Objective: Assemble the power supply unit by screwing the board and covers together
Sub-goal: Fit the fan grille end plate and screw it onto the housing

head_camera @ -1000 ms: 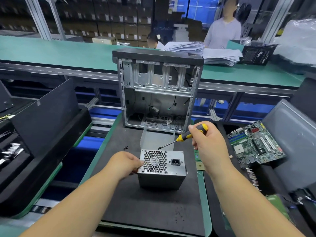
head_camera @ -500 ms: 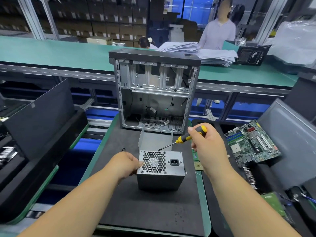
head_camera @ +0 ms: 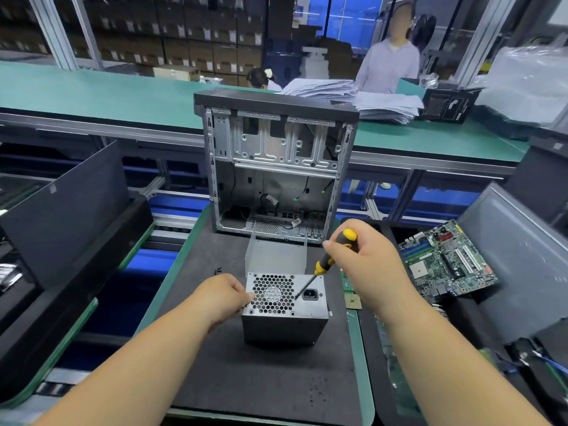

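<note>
Fingers (head_camera: 333, 248) of the right hand (head_camera: 365, 265) wrapped round the yellow-and-black screwdriver (head_camera: 333, 256) handle, shaft slanting down-left, tip on the top face of the power supply unit (head_camera: 284, 309) between fan grille (head_camera: 272, 293) and power socket (head_camera: 309, 294); likely seeking a screw there, none visible. Left hand (head_camera: 221, 298) curled, fingertips pinching the unit's upper left edge, apparently bracing it against the push. Unit stands on the dark mat (head_camera: 215, 358) of the table, near the open computer case (head_camera: 276, 167); motherboard (head_camera: 445, 262) lies well apart on the right.
</note>
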The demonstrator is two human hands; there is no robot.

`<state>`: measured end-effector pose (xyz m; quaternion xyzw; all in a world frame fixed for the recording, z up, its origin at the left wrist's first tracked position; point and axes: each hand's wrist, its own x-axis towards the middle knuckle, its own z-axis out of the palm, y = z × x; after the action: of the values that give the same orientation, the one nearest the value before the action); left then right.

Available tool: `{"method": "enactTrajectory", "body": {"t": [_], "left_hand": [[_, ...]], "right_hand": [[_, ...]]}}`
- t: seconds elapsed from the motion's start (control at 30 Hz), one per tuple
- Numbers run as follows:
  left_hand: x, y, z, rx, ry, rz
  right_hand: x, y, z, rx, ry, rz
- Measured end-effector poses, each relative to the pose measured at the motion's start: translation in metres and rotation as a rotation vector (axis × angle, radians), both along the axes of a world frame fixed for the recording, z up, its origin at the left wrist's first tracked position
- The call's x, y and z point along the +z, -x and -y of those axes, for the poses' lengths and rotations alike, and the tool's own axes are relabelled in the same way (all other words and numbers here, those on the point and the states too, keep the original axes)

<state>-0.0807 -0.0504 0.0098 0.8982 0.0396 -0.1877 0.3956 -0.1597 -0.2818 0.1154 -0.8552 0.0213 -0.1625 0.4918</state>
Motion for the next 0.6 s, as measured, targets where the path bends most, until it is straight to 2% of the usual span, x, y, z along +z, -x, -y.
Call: {"method": "enactTrajectory", "body": {"t": [0.1, 0.23, 0.37, 0.6], "left_hand": [[0.009, 0.002, 0.006, -0.052, -0.117, 0.157], [0.015, 0.009, 0.019, -0.256, -0.030, 0.435], [0.014, 0.016, 0.034, -0.514, 0.131, 0.412], [0.011, 0.015, 0.041, -0.621, 0.165, 0.401]], "right_hand": [[0.003, 0.004, -0.005, 0.043, 0.149, -0.047], [0.002, 0.008, -0.011, 0.037, 0.209, -0.077], [0.001, 0.011, -0.016, 0.035, 0.208, -0.108], [-0.003, 0.014, -0.022, 0.016, 0.197, -0.141]]}}
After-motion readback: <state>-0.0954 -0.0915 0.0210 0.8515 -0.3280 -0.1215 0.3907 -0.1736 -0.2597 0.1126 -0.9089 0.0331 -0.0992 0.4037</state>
